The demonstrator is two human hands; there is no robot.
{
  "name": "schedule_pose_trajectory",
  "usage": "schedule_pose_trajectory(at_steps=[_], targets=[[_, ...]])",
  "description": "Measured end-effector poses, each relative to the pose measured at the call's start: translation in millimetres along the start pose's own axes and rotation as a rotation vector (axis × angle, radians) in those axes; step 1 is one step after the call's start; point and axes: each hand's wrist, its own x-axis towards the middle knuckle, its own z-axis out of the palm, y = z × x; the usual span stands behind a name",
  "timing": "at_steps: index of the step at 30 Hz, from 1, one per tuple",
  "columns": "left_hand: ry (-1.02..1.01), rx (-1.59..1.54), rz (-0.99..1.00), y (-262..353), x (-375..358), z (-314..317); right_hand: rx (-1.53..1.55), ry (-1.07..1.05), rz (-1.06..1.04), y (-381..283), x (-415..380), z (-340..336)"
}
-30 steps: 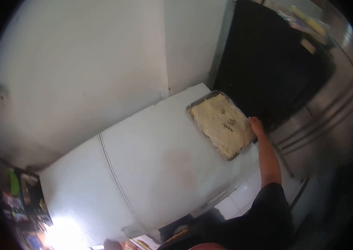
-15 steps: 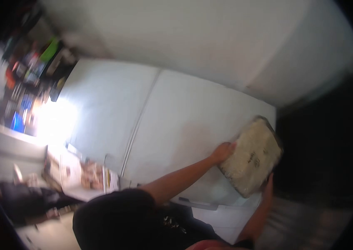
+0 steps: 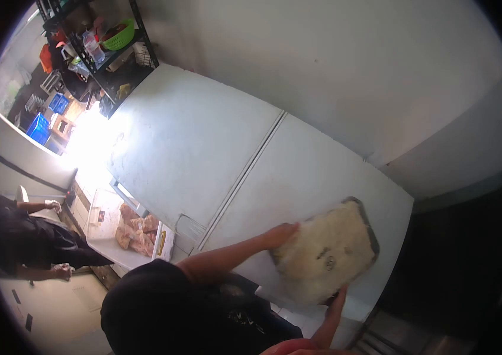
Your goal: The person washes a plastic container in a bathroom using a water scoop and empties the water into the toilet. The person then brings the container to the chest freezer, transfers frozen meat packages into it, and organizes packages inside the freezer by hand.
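Observation:
A rectangular, off-white, block-like container (image 3: 328,248) with dark edges and small dark markings on its face is tilted above the right lid of a white chest freezer (image 3: 316,165). My left hand (image 3: 282,234) grips its left edge. At its lower edge is my right hand (image 3: 337,296), with the fingers partly hidden behind or beneath it. The container is slightly blurred, and its contents, if any, cannot be seen.
Left of the freezer, a white tub (image 3: 106,236) holds chunks of raw meat (image 3: 137,231). Beyond it stands a co-worker (image 3: 26,231) in dark clothes and white gloves. A black shelf (image 3: 100,77) carries a green basket (image 3: 119,36). Blue crates (image 3: 39,128) lie further back.
My view has swung, showing more of the co-worker and the shelf. Both hands still hold the container, which has shifted leftward and lower in view and turned more face-up.

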Motion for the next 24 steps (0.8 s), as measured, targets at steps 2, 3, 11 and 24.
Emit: schedule_pose_trajectory(at_steps=[2,3,11,24], targets=[[0.12,-0.213,-0.237,-12.7,-64.3,-48.9,0.013,-0.153,0.06,-9.3,-37.9,64.8],[0.281,-0.115,-0.171,-40.6,-98.8,-58.7,-0.009,-0.194,0.11,-26.9,-57.3,110.0],[0.649,-0.947,-0.537,-140.7,-294.0,-219.9,-0.351,-0.555,0.141,-20.1,-66.6,361.9],[1.492,-0.882,-0.38,-249.5,-350.2,-267.2,-0.879,0.382,-0.692,83.1,-130.0,192.3]])
